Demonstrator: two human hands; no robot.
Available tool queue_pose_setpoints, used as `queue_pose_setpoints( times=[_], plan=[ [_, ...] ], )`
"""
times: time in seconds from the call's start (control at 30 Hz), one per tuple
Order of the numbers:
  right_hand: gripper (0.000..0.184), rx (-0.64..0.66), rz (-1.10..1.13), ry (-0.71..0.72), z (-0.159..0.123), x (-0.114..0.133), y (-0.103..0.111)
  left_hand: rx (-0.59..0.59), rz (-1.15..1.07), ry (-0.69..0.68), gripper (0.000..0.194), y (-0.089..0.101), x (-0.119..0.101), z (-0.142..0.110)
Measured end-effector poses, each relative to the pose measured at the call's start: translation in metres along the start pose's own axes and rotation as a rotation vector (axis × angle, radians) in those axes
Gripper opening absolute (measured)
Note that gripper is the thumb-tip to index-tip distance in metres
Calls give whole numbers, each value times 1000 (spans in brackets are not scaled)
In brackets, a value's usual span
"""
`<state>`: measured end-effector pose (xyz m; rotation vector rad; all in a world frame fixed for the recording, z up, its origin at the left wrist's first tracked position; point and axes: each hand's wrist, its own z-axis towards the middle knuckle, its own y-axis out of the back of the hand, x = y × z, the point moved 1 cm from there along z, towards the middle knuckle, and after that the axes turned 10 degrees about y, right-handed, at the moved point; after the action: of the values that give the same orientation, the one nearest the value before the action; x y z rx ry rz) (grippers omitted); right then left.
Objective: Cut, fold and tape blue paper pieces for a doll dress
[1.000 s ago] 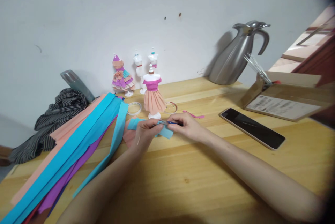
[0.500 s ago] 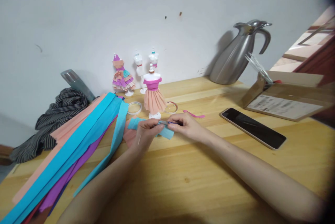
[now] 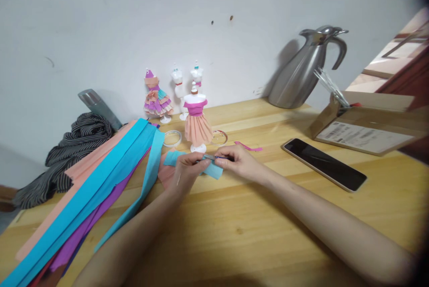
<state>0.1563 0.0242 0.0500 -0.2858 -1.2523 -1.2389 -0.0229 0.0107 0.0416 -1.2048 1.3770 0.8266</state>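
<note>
Slim tool and pale blue paper held between two hands above the desk [image 3: 238,229], before the pink-and-peach dress form [image 3: 197,128].
Tool [image 3: 218,157] seen as dark blue at the handle, silvery at the tip; long axis laid crosswise, tip pointed left. Handle gripped by right-hand [image 3: 241,162] fingers; paper [image 3: 213,170], flat and matte, its free end slanted right and nearer, pinched narrowly by left-hand [image 3: 186,170] fingers.
</note>
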Motion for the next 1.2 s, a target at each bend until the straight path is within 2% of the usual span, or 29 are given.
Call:
queue_pose_setpoints(
  times=[0.67, 0.87, 1.03, 1.2],
  plan=[
    [38, -18, 51, -4, 0, -3, -1, 12, 3, 19, 21, 1, -1, -1],
    [43, -56, 88, -7, 2, -3, 17, 15, -40, 46, 23, 2, -1, -1],
    [44, 68, -57, -48, 3, -6, 36, -6, -71, 48, 28, 4, -1, 0],
    [44, 99, 45, -47, 1, -2, 30, 13, -44, 17, 27, 5, 1, 2]
  ],
)
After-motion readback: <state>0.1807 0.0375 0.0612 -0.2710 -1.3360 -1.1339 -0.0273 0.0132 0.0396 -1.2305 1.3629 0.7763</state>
